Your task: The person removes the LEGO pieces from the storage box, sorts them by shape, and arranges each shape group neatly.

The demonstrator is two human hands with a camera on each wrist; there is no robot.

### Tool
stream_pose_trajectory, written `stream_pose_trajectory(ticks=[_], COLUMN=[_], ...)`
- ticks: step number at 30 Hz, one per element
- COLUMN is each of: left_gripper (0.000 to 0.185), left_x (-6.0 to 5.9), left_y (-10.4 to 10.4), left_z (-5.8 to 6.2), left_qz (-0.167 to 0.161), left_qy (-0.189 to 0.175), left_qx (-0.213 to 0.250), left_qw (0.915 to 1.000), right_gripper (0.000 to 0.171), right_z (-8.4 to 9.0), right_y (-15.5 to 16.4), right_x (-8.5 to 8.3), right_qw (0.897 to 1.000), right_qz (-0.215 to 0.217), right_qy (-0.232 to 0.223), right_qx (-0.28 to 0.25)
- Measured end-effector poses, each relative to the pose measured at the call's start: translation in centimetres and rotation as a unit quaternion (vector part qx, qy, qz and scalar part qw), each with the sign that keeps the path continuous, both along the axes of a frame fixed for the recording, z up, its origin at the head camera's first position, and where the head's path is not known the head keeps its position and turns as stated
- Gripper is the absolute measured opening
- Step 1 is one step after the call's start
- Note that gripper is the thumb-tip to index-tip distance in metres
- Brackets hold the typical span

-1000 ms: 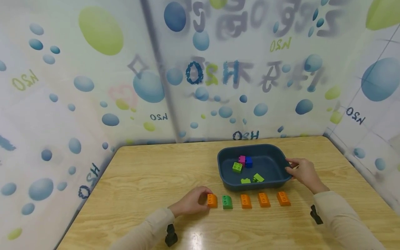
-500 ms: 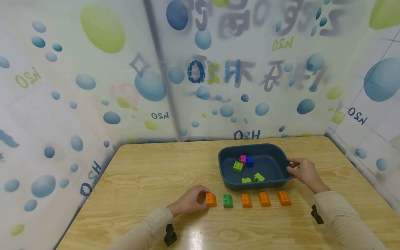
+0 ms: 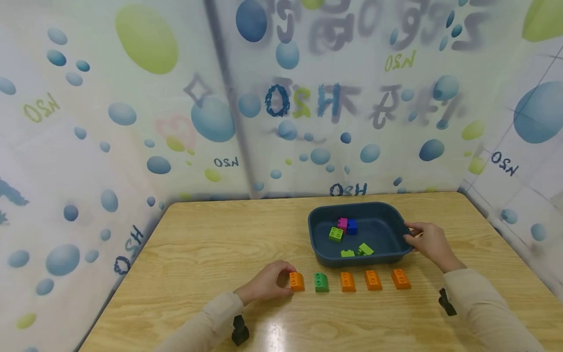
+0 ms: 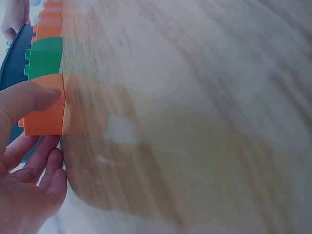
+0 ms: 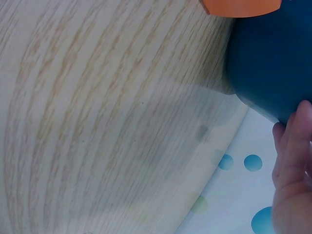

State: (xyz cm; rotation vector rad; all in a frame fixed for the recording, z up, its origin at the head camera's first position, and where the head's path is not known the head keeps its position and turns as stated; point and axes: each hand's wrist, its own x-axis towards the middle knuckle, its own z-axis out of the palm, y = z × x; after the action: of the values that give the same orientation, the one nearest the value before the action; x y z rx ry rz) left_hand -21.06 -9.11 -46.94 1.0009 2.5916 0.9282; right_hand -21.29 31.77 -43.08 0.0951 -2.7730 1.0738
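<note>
My left hand (image 3: pixel 285 279) pinches the leftmost orange brick (image 3: pixel 297 281) of a row on the wooden table (image 3: pixel 211 244). In the left wrist view the thumb (image 4: pixel 29 97) lies on that orange brick (image 4: pixel 46 105) and the fingers (image 4: pixel 46 168) curl at its other side. To its right stand a green brick (image 3: pixel 321 282) and three more orange bricks (image 3: pixel 373 280). My right hand (image 3: pixel 412 236) grips the right rim of a dark blue tray (image 3: pixel 398 222). In the right wrist view its fingers (image 5: pixel 292 165) touch the tray wall (image 5: pixel 268 63).
Inside the tray lie a pink brick (image 3: pixel 342 224), a blue brick (image 3: pixel 352 227) and three green ones (image 3: pixel 335 234). Printed bubble-pattern curtains (image 3: pixel 132 122) close in the table at the back and on both sides. Bare wood stretches to the left.
The left hand has slid its orange brick very slightly left, away from the green one. The right hand has stayed on the tray rim.
</note>
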Motion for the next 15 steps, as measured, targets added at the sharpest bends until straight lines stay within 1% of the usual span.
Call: stream_pose_trajectory(ticks=[5, 10, 15], left_gripper=[0.049, 0.059, 0.068], left_x=[-0.1, -0.2, -0.5], left_y=[-0.2, -0.5, -1.0], left_z=[0.2, 0.6, 1.4], left_qz=[-0.018, -0.044, -0.052], left_qy=[-0.014, -0.002, 0.002], left_qx=[0.008, -0.003, -0.014], left_qw=[0.9997, 0.9990, 0.9985], right_gripper=[0.039, 0.038, 0.039], right_z=[0.1, 0.1, 0.1], right_y=[0.0, -0.1, -0.1], right_x=[0.0, 0.0, 0.1], right_qw=[1.000, 1.000, 1.000], right_qz=[0.000, -0.002, -0.003], right_qy=[0.000, 0.000, -0.002], right_qx=[-0.002, 0.000, -0.004])
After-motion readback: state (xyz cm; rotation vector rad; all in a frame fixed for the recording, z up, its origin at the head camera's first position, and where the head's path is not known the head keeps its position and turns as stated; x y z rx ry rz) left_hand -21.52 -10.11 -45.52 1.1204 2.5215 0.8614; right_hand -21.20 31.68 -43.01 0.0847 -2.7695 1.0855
